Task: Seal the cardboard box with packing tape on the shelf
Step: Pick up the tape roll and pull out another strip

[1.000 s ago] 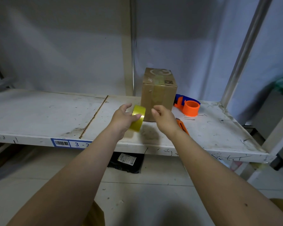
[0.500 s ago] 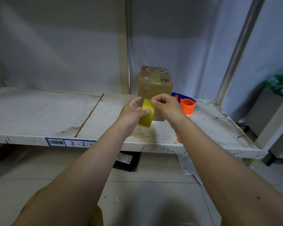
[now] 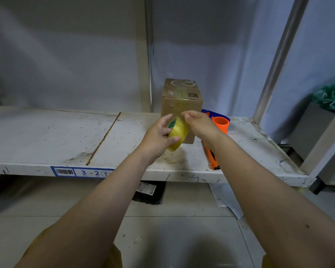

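A blue-edged label (image 3: 82, 172) on the scuffed white shelf (image 3: 46, 136) reads "3 - 2" beside a barcode. The left hand (image 3: 159, 138) grasps a yellowish roll of clear packing tape (image 3: 177, 133); the right hand (image 3: 199, 123) pinches its top edge. Just behind stands the brown cardboard box (image 3: 182, 101), printing unreadable. An orange-and-blue tape dispenser (image 3: 219, 122) sits right of it.

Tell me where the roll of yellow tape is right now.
The tape roll is held in the left hand, centre of the head view, just in front of the cardboard box, with the right hand pinching at its top edge.
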{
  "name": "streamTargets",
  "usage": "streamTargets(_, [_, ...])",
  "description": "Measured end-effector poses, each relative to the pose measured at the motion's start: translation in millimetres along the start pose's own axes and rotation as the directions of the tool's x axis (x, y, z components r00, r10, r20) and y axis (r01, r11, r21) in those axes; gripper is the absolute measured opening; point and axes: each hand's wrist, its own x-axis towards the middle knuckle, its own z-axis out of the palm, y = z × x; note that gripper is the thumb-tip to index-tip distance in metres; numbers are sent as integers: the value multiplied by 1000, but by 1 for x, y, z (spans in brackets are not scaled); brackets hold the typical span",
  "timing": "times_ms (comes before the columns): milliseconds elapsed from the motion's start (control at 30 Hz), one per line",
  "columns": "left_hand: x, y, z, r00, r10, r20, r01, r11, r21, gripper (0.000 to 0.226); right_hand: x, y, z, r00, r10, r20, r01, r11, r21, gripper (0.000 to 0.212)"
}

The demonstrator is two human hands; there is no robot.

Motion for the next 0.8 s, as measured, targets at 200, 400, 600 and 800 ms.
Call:
streamTargets(200, [-2, -1, 1, 999, 24, 39, -24, 1000, 10, 79, 0, -1, -8, 999, -27, 24, 27, 999, -20, 25])
streamTargets(400, [-2, -1, 4, 998, 17, 63, -19, 1000, 23, 80, 0, 4, -12, 999, -47, 12, 47, 999, 20, 17])
streamTargets(600, [-2, 1, 6, 997, 8, 76, -10, 999, 33, 79, 0, 3, -13, 999, -20, 35, 20, 1000, 7, 18])
streamTargets(800, [-5, 3, 10, 997, -12, 79, 10, 1000, 28, 79, -1, 3, -12, 998, -54, 22, 56, 985, -163, 21])
